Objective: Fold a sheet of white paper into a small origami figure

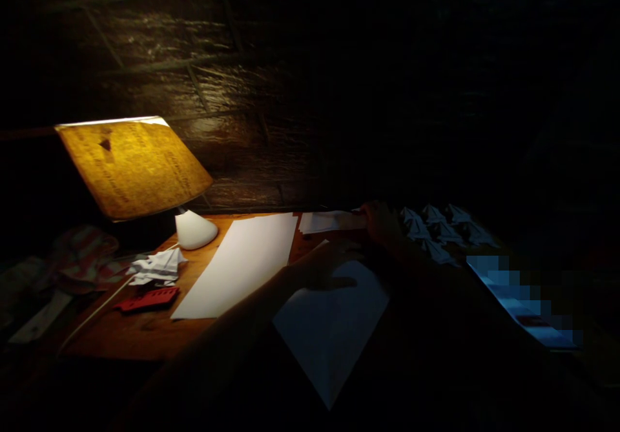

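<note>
Left hand [334,265] spreads over paper [333,329]; right hand [380,220] touches slips [332,221], grip unclear in shadow.

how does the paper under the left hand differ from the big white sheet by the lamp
The diamond-shaped paper looks dim and bluish; the white sheet is brightly lit beside the lamp. The left hand hides part of the diamond-shaped paper; no hand is on the white sheet. Both look plain and pale.
</note>
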